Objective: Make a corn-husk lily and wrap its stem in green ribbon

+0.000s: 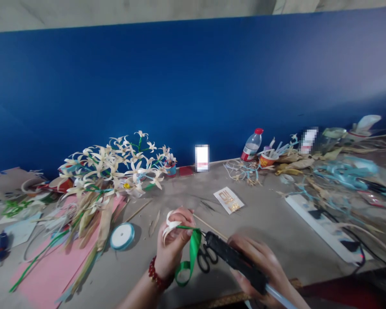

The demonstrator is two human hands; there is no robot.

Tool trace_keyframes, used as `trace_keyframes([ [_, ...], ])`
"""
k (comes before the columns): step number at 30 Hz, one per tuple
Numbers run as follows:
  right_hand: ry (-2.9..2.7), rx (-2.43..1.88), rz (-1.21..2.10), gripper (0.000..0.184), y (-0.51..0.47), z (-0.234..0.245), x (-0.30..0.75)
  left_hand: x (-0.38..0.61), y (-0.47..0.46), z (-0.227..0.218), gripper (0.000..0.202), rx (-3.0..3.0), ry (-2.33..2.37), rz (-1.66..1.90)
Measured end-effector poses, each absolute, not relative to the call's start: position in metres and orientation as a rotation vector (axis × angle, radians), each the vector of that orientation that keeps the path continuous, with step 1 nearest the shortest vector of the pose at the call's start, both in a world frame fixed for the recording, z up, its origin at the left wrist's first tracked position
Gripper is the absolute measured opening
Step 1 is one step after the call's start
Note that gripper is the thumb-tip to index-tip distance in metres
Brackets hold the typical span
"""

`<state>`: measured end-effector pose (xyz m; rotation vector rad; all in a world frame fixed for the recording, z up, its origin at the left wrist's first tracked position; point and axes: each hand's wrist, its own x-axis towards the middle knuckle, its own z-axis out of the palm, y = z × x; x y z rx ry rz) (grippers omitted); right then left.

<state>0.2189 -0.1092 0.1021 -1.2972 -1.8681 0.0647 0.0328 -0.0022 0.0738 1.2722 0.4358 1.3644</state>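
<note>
In the middle of the head view, my left hand [174, 240] pinches the green stem [184, 228] of a white flower [170, 225], which lies against its fingers. A green ribbon [193, 253] hangs from the stem and curls at its lower end. My right hand [266, 257] is wrapped round a black glue gun [236, 259], with a pale glue stick [278, 296] coming out of its back. The gun's nozzle points left, close to the ribbon and stem; whether it touches them I cannot tell. Black-handled scissors [203, 264] lie on the table just behind the ribbon.
A mass of finished white flowers [116, 161] stands at the back left. Left of my hands lie a ribbon spool [122, 236] and pink paper [45, 272]. A white power strip [320, 229] with cords lies right, near a bottle [252, 146] and blue ribbon strips [347, 171].
</note>
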Motion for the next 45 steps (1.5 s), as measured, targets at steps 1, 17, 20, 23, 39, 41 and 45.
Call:
trace_keyframes([
  [1, -1.867, -1.302, 0.064, 0.005, -0.109, 0.1, 0.219, 0.033, -0.002, 0.074, 0.015, 1.269, 0.422, 1.357],
  [17, -1.923, -1.479, -0.243, 0.035, -0.1, 0.064, 0.258, 0.033, -0.001, 0.072, 0.021, 1.026, 0.4, 1.256],
  [20, -1.935, -1.789, -0.271, 0.038, -0.091, 0.041, 0.279, 0.031, -0.002, 0.071, 0.021, 0.976, 0.401, 1.269],
  [23, -1.91, -1.983, -0.191, 0.036, -0.081, 0.013, 0.301, 0.028, -0.002, 0.069, 0.02, 0.966, 0.422, 1.302],
  [39, -1.874, -1.007, -0.445, 0.027, -0.072, 0.101, 0.178, 0.02, -0.01, 0.065, 0.011, 1.144, 0.471, 1.327],
  [41, -1.893, -0.952, -0.448, 0.021, -0.065, 0.11, 0.167, 0.017, -0.011, 0.064, 0.008, 1.156, 0.464, 1.314],
  [45, -1.934, -0.875, -0.448, 0.016, -0.059, 0.118, 0.163, 0.01, -0.012, 0.068, 0.004, 1.193, 0.446, 1.327],
])
